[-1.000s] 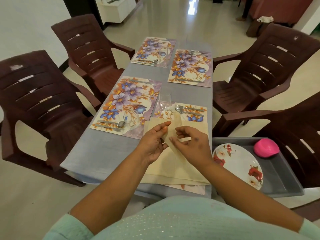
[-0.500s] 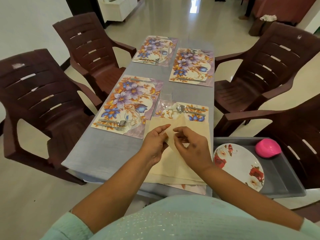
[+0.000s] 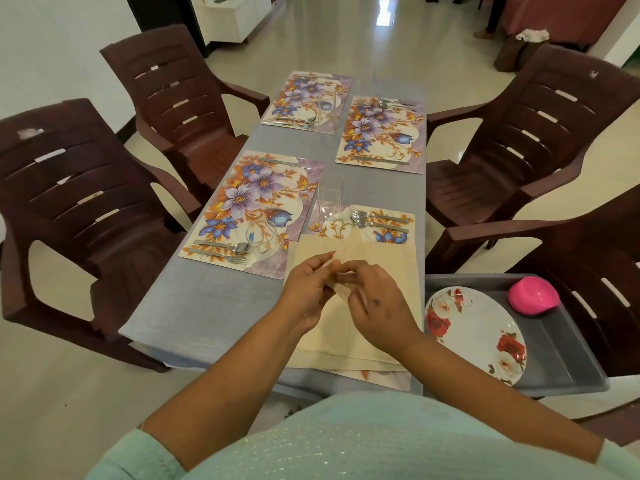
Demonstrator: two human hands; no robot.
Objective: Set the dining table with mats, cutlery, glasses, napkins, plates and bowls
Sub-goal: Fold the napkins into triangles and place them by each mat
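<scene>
On the grey surface (image 3: 214, 306) lie four flowered mats, the nearest right one (image 3: 381, 223) mostly under a cream napkin (image 3: 381, 265). Left hand (image 3: 304, 292) and right hand (image 3: 377, 306) each pinch the napkin's folded middle, fingers curled.

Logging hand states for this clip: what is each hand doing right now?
Left hand: pinches the napkin.
Right hand: fingers curled, pinching the same napkin.
</scene>
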